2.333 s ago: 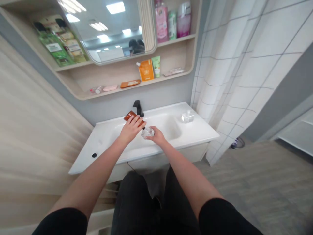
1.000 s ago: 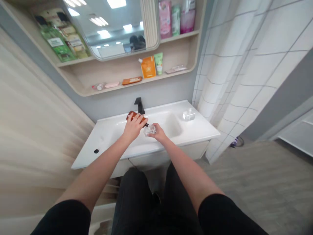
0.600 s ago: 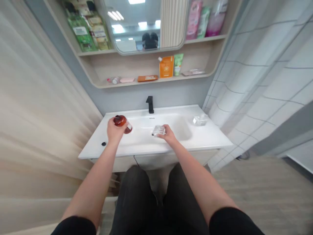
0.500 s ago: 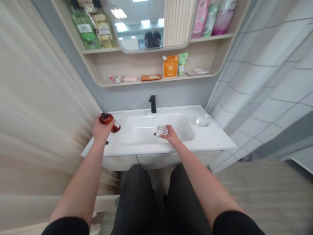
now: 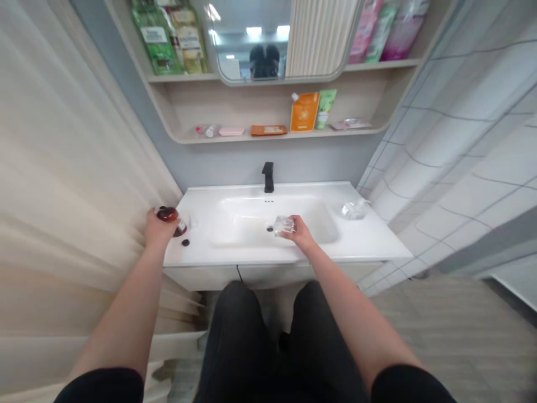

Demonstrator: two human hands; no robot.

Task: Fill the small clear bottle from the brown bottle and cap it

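At the left end of the white counter, my left hand [image 5: 159, 228] is wrapped round a red-brown bottle [image 5: 168, 214] with a pale label, its base down by the counter. A small black cap [image 5: 185, 242] lies on the counter just right of it. My right hand [image 5: 300, 234] grips a clear container [image 5: 284, 225] above the basin [image 5: 235, 224]; what is inside the container cannot be made out. On the counter's right side lies another clear object [image 5: 353, 210].
A black faucet [image 5: 268, 177] stands behind the basin. Above, a shelf [image 5: 235, 139] holds an orange pouch [image 5: 304, 112], a green tube [image 5: 325, 109] and small packages under a mirror [image 5: 251, 45]. A beige curtain [image 5: 75, 168] hangs at the left.
My left hand has moved left and slightly down with the bottle, uncovering more of the cap. My right hand still holds the clear container over the basin. The view has shifted slightly.
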